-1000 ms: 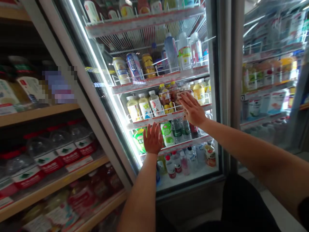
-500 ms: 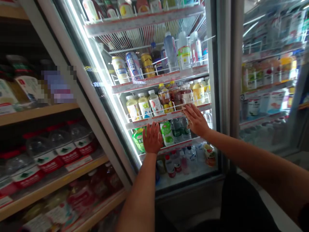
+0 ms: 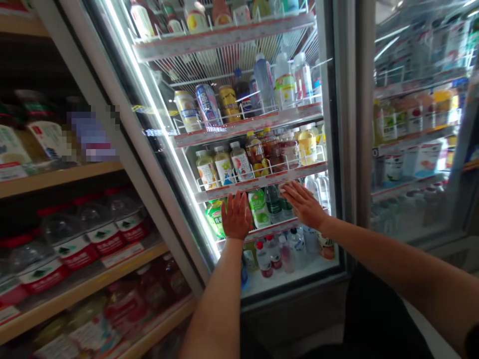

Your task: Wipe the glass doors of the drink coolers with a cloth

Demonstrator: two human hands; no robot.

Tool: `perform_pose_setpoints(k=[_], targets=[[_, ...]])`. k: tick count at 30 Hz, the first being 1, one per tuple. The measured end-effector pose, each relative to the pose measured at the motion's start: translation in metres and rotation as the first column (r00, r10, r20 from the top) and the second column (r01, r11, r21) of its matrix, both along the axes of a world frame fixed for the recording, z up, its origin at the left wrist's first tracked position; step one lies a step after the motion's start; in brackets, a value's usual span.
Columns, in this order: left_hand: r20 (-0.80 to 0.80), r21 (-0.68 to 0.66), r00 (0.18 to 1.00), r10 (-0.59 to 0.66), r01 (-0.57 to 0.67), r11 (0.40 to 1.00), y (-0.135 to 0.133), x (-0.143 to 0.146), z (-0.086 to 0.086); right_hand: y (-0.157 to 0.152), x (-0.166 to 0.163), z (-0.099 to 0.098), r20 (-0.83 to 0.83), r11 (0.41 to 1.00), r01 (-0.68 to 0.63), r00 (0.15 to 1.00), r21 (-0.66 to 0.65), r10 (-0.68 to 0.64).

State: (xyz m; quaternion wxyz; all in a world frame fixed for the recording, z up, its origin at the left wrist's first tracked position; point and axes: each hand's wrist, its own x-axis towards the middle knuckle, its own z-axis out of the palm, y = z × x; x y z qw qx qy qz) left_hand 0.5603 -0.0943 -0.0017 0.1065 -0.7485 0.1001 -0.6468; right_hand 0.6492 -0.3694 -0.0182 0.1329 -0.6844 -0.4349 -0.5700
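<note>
My left hand (image 3: 236, 215) lies flat and open against the glass door (image 3: 329, 75) of a lit drinks fridge, over green-labelled bottles (image 3: 259, 208). My right hand (image 3: 305, 204) is also open, fingers stretched and pressed on the same glass a little to the right, in front of dark water bottles (image 3: 274, 202). Neither hand holds anything. Above them a wire shelf (image 3: 258, 182) carries juice and tea bottles (image 3: 239, 160).
Higher fridge shelves hold cans (image 3: 208, 104) and tall bottles (image 3: 284, 82). A second fridge door (image 3: 411, 124) stands to the right. Wooden shelves (image 3: 75, 172) on the left carry large water jugs (image 3: 93, 227) and red-packaged goods.
My right hand has slid down the glass from the juice shelf to the water-bottle shelf. My left hand has stayed nearly still.
</note>
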Motion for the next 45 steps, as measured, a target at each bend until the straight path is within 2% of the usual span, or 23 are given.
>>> perform_pose_setpoints(k=[17, 31, 34, 41, 45], targets=[[-0.021, -0.002, 1.000, -0.014, 0.014, 1.000, 0.000, -0.002, 0.000, 0.040, -0.023, -0.008, -0.083, 0.999, -0.042, 0.996, -0.024, 0.040], [-0.016, -0.002, 0.996, -0.083, 0.083, 0.997, 0.002, -0.004, -0.001, 0.078, -0.038, 0.001, -0.150, 0.992, -0.118, 0.983, -0.041, 0.110], [-0.015, 0.003, 0.996, -0.087, 0.087, 0.996, 0.004, -0.003, -0.002, 0.087, -0.041, 0.001, -0.178, 0.987, -0.158, 0.972, -0.032, 0.150], [0.009, 0.040, 0.999, -0.043, 0.042, 0.998, 0.005, -0.002, -0.002, 0.112, -0.045, 0.011, -0.188, 0.942, -0.337, 0.924, 0.010, 0.332], [0.020, 0.040, 0.999, -0.034, 0.033, 0.999, 0.004, -0.002, -0.002, 0.121, -0.047, 0.016, -0.224, 0.932, -0.362, 0.907, 0.014, 0.356]])
